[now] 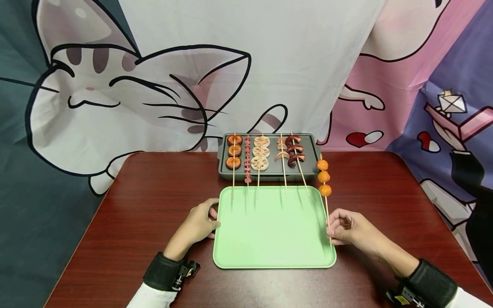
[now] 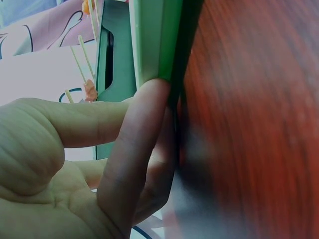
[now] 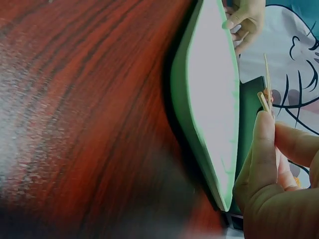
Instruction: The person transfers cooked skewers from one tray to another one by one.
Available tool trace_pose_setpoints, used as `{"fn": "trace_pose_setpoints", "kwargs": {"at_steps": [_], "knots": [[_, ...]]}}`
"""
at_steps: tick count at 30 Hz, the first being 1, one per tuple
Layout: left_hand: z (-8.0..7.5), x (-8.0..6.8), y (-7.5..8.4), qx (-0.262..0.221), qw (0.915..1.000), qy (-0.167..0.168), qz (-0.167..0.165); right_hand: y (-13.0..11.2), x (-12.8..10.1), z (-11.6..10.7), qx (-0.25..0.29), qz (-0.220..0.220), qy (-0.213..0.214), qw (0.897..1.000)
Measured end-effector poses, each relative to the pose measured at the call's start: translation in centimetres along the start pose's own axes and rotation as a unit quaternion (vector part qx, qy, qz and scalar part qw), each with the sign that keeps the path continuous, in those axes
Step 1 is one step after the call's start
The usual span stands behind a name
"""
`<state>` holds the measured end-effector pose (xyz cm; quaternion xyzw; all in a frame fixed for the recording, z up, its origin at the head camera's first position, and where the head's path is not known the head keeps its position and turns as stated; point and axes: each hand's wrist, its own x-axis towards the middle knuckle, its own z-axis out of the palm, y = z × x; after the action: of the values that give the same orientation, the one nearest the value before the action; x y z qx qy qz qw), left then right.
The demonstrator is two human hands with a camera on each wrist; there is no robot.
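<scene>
A light green tray point(image 1: 269, 239) lies on the dark red table point(image 1: 146, 205). My left hand point(image 1: 200, 222) rests at the tray's left edge point(image 2: 149, 45), fingertips point(image 2: 147, 109) touching it. My right hand point(image 1: 348, 229) pinches the lower end of a wooden skewer point(image 1: 327, 209) carrying three orange balls point(image 1: 323, 176), held just over the tray's right edge. In the right wrist view my right hand's fingers point(image 3: 261, 149) pinch the stick beside the tray point(image 3: 214, 99). Behind the tray a dark grey pan point(image 1: 269, 171) holds several skewers: sausage rounds point(image 1: 233, 150), lotus slices point(image 1: 260, 152), octopus pieces point(image 1: 294, 149).
The skewer sticks from the grey pan reach forward over the green tray's far rim. A cartoon cat cloth point(image 1: 154, 85) hangs behind the table. Bare table top lies to the left and right of the tray.
</scene>
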<state>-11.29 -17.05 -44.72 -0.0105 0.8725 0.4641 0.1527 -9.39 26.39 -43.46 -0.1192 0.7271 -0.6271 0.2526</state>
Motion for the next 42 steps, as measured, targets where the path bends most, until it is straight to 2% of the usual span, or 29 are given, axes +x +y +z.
{"fn": "trace_pose_setpoints", "kwargs": {"at_steps": [14,42], "knots": [[-0.1,0.0,0.0,0.003,1.0,0.003,0.0,0.6,-1.5,0.9,-0.01,0.001,-0.023,1.0],[0.1,0.2,-0.1,0.006,1.0,0.001,0.001,2.1,-3.7,2.7,-0.023,0.052,-0.024,0.998]]}}
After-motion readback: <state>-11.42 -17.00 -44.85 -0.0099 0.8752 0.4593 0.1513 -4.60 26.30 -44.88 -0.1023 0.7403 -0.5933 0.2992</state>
